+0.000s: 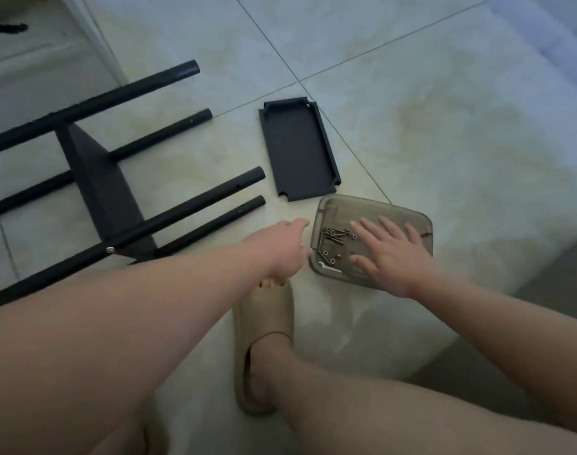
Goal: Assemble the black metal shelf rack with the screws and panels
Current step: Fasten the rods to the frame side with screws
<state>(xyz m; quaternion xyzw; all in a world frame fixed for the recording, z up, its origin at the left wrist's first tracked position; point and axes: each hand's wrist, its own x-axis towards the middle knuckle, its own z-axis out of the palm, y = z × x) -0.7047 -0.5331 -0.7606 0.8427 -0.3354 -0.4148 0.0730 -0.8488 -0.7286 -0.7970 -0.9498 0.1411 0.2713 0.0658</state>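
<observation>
The partly built black rack [100, 178] lies on its side on the tiled floor at the left, with several black tubes through one black panel. A loose black panel [298, 149] lies flat beside the tube ends. Below it sits a clear brownish tray [411, 218] holding several screws [334, 236] and a small white wrench. My right hand [390, 254] hovers flat over the tray with fingers spread. My left hand [285, 249] reaches to the tray's left edge, fingers loosely curled; whether it touches the tray is unclear.
My foot in a beige slipper [264, 349] stands on the floor just below my left hand. A white door frame [93, 37] rises at the upper left. A grey raised surface [556, 267] borders the floor at the right.
</observation>
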